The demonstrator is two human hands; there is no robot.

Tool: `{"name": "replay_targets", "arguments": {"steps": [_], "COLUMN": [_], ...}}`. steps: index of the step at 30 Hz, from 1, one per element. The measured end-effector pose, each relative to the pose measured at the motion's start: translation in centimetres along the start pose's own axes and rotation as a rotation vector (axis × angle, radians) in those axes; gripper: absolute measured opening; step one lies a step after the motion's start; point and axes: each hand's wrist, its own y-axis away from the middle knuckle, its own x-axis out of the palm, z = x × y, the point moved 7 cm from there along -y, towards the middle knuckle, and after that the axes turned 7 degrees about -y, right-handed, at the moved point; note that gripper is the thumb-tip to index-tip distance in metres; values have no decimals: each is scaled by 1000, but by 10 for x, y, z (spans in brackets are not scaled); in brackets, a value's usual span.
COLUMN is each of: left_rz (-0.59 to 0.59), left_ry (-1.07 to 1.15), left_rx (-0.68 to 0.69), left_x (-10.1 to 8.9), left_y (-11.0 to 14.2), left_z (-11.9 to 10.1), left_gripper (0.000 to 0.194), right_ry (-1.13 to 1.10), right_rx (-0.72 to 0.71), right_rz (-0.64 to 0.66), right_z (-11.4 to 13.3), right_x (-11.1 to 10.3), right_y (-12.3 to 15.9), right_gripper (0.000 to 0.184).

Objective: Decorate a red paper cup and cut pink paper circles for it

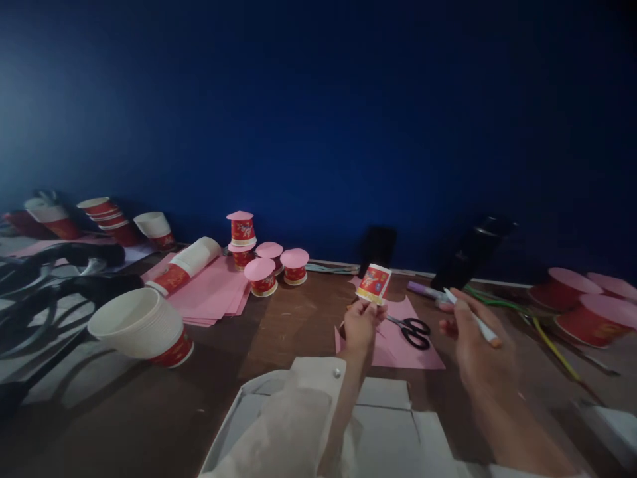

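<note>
My left hand point(361, 325) pinches a small red paper cup point(374, 282) with a floral print and a yellow band, holding it up above the table. To its right, my right hand point(480, 345), slightly blurred, grips a white marker point(475, 318) with an orange end. The marker points up and left toward the cup, apart from it. Beneath the left hand lies cut pink paper point(411, 348), with black-handled scissors point(415, 332) resting on it. Behind the marker's tip is a purple marker point(425, 291).
Several red cups topped with pink paper discs point(294, 259) stand left of centre, two stacked. Further left are pink sheets point(213, 295), nested paper cups point(134, 318) and black cables point(64, 292). A dark bottle point(472, 252) stands behind; a white box point(383, 425) lies in front.
</note>
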Motion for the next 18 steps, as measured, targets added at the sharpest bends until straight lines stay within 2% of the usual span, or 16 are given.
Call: {"name": "replay_targets", "arguments": {"steps": [2,5,7,12,15,18], "left_rz": [8,-24,-41,-95,-159,-157], "left_ry": [-46,-80,-97,-97,-36,-13], "left_rx": [15,70,110,182,142,100], "left_x": [2,2,2,-4,-12,-15], "left_y": [0,1,1,-2,-4,0], "left_z": [-3,-9,-15,-45,-62,-73], "left_gripper": [22,15,14,13,14,16], "right_ry": [80,200,213,248,250,216], "right_rx": [-126,-508,-643,-659,-646,-602], "right_rz": [45,124,200,82,110,117], "right_z": [4,8,3,-7,-9,-13], "right_x": [7,20,27,21,24,26], "right_y": [18,47,57,48,46,44], "right_gripper": [49,35,27,28,31,34]}}
